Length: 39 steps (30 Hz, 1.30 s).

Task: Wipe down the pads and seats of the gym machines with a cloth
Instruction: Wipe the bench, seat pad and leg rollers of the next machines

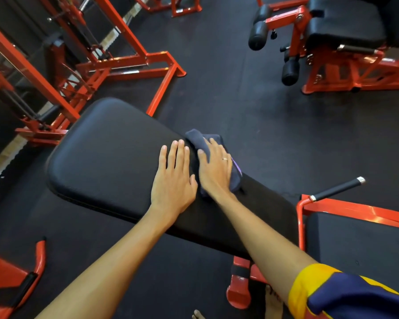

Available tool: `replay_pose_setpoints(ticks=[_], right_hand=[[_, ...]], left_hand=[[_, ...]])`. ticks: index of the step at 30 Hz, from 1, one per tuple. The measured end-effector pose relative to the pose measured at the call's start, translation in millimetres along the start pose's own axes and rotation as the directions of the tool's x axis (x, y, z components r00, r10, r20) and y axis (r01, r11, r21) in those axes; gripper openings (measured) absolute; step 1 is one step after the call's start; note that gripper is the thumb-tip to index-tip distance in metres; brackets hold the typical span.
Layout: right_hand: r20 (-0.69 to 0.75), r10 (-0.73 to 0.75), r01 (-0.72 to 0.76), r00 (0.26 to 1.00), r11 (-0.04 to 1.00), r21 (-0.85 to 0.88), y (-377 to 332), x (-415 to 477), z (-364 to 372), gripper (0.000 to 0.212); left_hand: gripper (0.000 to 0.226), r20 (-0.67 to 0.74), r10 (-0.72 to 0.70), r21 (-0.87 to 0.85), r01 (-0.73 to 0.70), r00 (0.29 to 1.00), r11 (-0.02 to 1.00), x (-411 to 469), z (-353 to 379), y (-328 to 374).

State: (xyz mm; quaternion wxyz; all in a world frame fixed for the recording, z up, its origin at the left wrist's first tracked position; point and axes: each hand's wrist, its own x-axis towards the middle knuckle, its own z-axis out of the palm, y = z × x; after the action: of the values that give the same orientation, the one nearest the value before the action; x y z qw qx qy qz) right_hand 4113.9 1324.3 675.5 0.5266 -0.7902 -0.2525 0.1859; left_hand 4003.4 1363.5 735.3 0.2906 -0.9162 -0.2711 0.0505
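A long black padded bench back [106, 155] runs from the upper left toward the lower right, mounted on a red frame. A dark blue-grey cloth [200, 140] lies on the pad's right edge. My right hand [214, 168] presses flat on the cloth with straight fingers. My left hand [174, 178] rests flat on the bare pad just left of it, fingers straight, thumb close to the right hand. A black seat pad [357, 245] lies at the lower right behind a red bar.
A red cable machine frame [134, 63] stands at the upper left. A red leg machine with black roller pads [259, 35] and a black seat [346, 26] stands at the upper right. A black handle [339, 188] juts out right of the bench. Dark rubber floor [251, 97] lies between.
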Motion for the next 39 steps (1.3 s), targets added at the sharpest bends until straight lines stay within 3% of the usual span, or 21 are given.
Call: replay_pose_setpoints(ticks=[3, 6, 8, 10, 13, 15, 18, 21, 24, 27, 31, 33, 36, 38, 39], right_hand=[[0.12, -0.191, 0.189, 0.974, 0.982, 0.024, 21.9, -29.9, -9.7, 0.055], [0.206, -0.281, 0.307, 0.937, 0.946, -0.107, 77.4, -60.7, -30.3, 0.061], [0.18, -0.185, 0.214, 0.966, 0.964, -0.16, 107.6, -62.1, -37.8, 0.064], [0.126, 0.003, 0.015, 0.992, 0.99, -0.139, 111.4, -47.7, -37.5, 0.064], [0.149, 0.2, -0.191, 0.968, 0.979, -0.07, 79.9, -25.3, -30.1, 0.061], [0.177, 0.12, -0.117, 0.977, 0.993, -0.029, 58.9, -40.4, -24.4, 0.058], [0.214, -0.119, 0.116, 0.97, 0.993, 0.025, 51.9, -98.2, -27.9, 0.063], [0.217, -0.183, 0.201, 0.959, 0.978, -0.061, 83.9, -138.3, -41.2, 0.067], [0.137, 0.001, 0.039, 0.991, 0.956, -0.29, 112.3, -115.7, -45.3, 0.07], [0.086, 0.199, -0.176, 0.976, 0.96, -0.218, 100.9, -81.6, -37.9, 0.067], [0.076, 0.122, -0.116, 0.99, 0.991, -0.071, 63.4, -107.6, -23.9, 0.062], [0.088, 0.017, -0.008, 0.996, 0.995, -0.096, 69.1, -139.9, -23.8, 0.066], [-0.011, -0.044, 0.041, 0.999, 0.983, -0.18, 115.0, -173.3, -31.9, 0.067], [-0.152, 0.152, -0.174, 0.977, 0.973, -0.149, 141.7, -171.1, -33.3, 0.062], [-0.216, 0.317, -0.338, 0.924, 0.939, -0.069, 144.3, -160.7, -33.3, 0.062]], left_hand=[[0.072, -0.002, 0.008, 0.028, -0.008, 1.0, 1.0, -0.4, -1.5, 0.1], [0.071, -0.012, 0.006, 0.016, -0.006, 1.0, 1.0, -3.3, 1.1, 3.8], [0.069, -0.007, 0.009, 0.006, -0.009, 1.0, 1.0, -4.2, 2.3, 4.2], [0.068, -0.001, 0.02, 0.006, -0.02, 1.0, 1.0, -6.3, 2.5, 4.0], [0.068, 0.011, 0.066, -0.017, -0.066, 0.998, 0.998, -10.7, 3.4, 8.6], [0.068, 0.027, 0.116, -0.017, -0.116, 0.993, 0.993, -20.4, 5.7, 15.5], [0.066, 0.011, 0.17, -0.009, -0.17, 0.985, 0.985, -29.4, 7.6, 18.3], [0.065, 0.041, 0.206, -0.005, -0.206, 0.978, 0.978, -33.2, 8.2, 18.9], [0.067, 0.061, 0.219, -0.023, -0.218, 0.974, 0.976, -35.2, 5.5, 20.1], [0.066, 0.083, 0.232, -0.029, -0.231, 0.969, 0.973, -36.3, 2.6, 20.7], [0.066, 0.101, 0.27, -0.017, -0.269, 0.958, 0.963, -37.2, 2.8, 18.8], [0.065, 0.101, 0.272, -0.008, -0.273, 0.957, 0.962, -38.4, 3.9, 18.4], [0.064, 0.108, 0.261, -0.017, -0.261, 0.959, 0.965, -38.5, 3.0, 20.5], [0.065, 0.108, 0.259, -0.012, -0.259, 0.96, 0.966, -40.3, 3.9, 21.3], [0.065, 0.108, 0.261, -0.01, -0.261, 0.959, 0.965, -40.1, 4.3, 21.2]])
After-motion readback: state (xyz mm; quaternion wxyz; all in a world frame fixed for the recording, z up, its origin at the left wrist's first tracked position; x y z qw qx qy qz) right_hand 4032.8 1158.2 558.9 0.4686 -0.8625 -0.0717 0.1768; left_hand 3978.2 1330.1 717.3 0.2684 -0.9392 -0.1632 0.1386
